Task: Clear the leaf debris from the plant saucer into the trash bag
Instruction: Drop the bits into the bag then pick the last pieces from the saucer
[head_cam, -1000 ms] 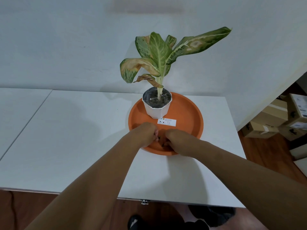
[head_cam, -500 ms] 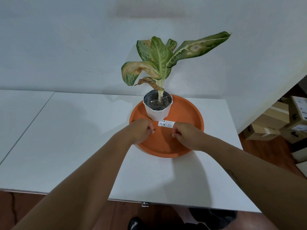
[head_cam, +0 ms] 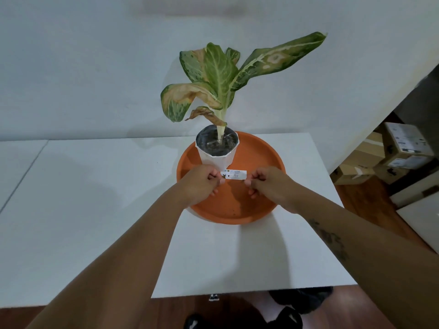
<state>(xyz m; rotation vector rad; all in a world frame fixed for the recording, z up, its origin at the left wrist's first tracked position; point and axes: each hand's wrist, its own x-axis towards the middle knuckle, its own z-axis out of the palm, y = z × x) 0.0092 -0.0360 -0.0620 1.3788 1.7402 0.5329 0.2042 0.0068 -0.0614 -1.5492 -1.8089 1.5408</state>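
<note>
I've got both hands over the round orange plastic saucer (head_cam: pixel 259 148), which sits on the white bench (head_cam: pixel 95 198) under the white faceted pot (head_cam: pixel 217 160). Left hand (head_cam: pixel 199 184) fingers are curled shut, pinching what looks like a small dark leaf scrap (head_cam: pixel 223 177), though it's tiny and I can't be sure. Right hand (head_cam: pixel 268 185) fingers are curled closed too; whether they hold debris, I can't tell. Risks: a crumb slipping out, or a knuckle bumping the pot and tipping the drooping variegated plant (head_cam: pixel 213 74). No trash bag in view.
</note>
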